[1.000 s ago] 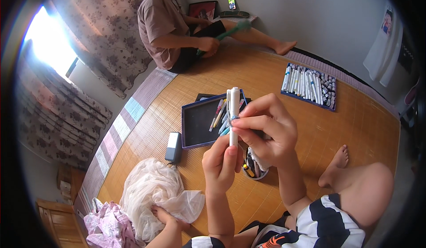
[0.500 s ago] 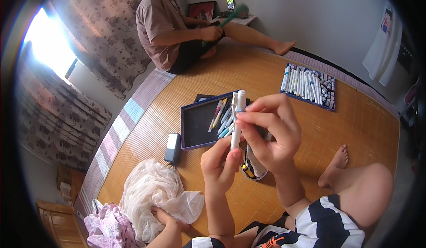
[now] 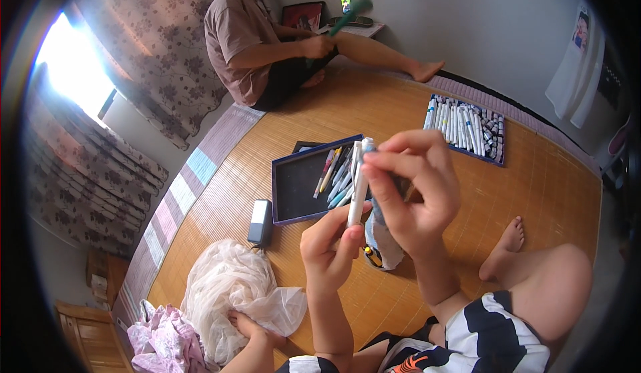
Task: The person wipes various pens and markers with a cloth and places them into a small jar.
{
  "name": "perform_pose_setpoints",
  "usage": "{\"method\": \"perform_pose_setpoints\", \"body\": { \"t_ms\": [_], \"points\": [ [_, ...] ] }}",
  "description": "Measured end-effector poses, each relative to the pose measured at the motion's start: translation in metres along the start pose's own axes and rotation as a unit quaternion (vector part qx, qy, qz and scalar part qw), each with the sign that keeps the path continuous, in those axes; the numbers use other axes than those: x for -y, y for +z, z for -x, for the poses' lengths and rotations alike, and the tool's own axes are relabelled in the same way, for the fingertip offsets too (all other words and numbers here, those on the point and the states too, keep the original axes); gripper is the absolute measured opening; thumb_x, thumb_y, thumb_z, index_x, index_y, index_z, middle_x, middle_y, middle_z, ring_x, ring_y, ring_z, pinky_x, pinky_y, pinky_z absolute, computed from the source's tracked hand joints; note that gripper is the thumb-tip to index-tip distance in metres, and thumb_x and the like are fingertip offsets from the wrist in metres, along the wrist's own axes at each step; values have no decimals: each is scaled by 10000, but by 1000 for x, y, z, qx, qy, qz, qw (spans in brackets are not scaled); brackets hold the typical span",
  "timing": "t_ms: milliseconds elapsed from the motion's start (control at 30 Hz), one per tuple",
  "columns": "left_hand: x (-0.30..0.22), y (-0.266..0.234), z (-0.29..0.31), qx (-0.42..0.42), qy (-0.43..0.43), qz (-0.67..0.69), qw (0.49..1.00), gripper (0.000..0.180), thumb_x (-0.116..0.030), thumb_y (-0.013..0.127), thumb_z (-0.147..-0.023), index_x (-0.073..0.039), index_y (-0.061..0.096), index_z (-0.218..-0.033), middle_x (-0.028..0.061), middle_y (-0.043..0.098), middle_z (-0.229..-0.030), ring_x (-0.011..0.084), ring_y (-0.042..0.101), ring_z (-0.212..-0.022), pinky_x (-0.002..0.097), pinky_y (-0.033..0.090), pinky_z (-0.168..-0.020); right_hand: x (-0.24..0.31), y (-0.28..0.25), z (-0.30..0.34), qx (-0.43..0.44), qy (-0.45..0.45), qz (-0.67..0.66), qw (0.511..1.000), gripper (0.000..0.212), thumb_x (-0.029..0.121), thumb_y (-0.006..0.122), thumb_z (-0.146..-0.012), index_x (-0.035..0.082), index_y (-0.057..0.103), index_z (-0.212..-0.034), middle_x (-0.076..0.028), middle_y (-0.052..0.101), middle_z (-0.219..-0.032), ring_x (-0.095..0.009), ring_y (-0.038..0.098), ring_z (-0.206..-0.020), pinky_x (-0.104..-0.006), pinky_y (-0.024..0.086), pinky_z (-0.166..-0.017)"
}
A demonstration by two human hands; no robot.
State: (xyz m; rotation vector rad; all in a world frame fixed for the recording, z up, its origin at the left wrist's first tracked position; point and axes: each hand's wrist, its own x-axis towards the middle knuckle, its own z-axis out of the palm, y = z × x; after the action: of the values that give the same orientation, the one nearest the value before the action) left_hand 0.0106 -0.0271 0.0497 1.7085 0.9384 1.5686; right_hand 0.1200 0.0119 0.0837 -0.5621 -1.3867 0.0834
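Note:
My left hand (image 3: 328, 247) grips the lower end of a slim white marker pen (image 3: 357, 199), held upright in front of me, with a clipped white cap lying along its upper part. At the top, my right hand (image 3: 422, 189) pinches the pen's end with thumb and forefinger; its fingertips partly hide a bluish bit there. Below my hands stands a round holder (image 3: 384, 256) with a yellow-and-black pen in it and something pale blue and white at its top, partly covered. Behind them lies a dark tray (image 3: 294, 189) with several pens (image 3: 340, 179) along its right side.
A second tray of white markers (image 3: 464, 126) sits at the far right. Left are a dark-and-white box (image 3: 260, 223), sheer white cloth (image 3: 227, 293) and pink cloth (image 3: 163, 336). Another person (image 3: 247, 46) sits at the back edge of the woven mat (image 3: 374, 99), holding a green stick.
My right hand has shifted slightly up and right along the pen's top, and the pen tilts a little more to the right. The other person's green stick has moved slightly.

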Motion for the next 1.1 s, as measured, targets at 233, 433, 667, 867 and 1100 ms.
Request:
{"method": "perform_pose_setpoints", "body": {
  "t_ms": [233,433,667,867,1100],
  "points": [
    [-1,0,2,3,-7,47,999,243,-148,400,-792,52,505,-882,-2,434,-507,31,377,-413,152,287,-377,-1,2,9,7,38,-4,999,100,-13,592,-608,2,549,-698,-71,473,-736,-108,447,-595,-183,351,-495],
    [-2,-1,2,27,4,79,996,351,-231,334,-813,65,501,-901,-9,394,-434,40,357,-372,165,264,-361,-3,2,16,8,60,-61,996,122,-36,589,-605,-5,544,-714,-74,471,-753,-99,446,-618,-168,340,-492],
    [1,1,1,24,-10,107,994,358,-227,325,-816,67,478,-951,6,415,-426,50,372,-368,164,264,-353,-2,7,2,-45,48,-98,993,72,-7,570,-644,-7,540,-710,-62,460,-773,-69,407,-582,-149,302,-456],
    [4,2,2,10,0,117,993,364,-232,313,-822,61,434,-1001,29,429,-440,64,383,-372,168,267,-352,1,8,13,4,69,-63,996,73,-4,577,-628,-5,540,-691,-73,465,-751,-71,409,-561,-148,305,-449],
    [4,6,8,41,-27,128,991,356,-232,304,-829,48,415,-1019,20,436,-475,64,395,-415,169,274,-385,4,4,4,-10,62,-58,996,67,-1,576,-628,5,542,-685,-74,466,-736,-84,422,-563,-163,326,-458]
  ]
}}
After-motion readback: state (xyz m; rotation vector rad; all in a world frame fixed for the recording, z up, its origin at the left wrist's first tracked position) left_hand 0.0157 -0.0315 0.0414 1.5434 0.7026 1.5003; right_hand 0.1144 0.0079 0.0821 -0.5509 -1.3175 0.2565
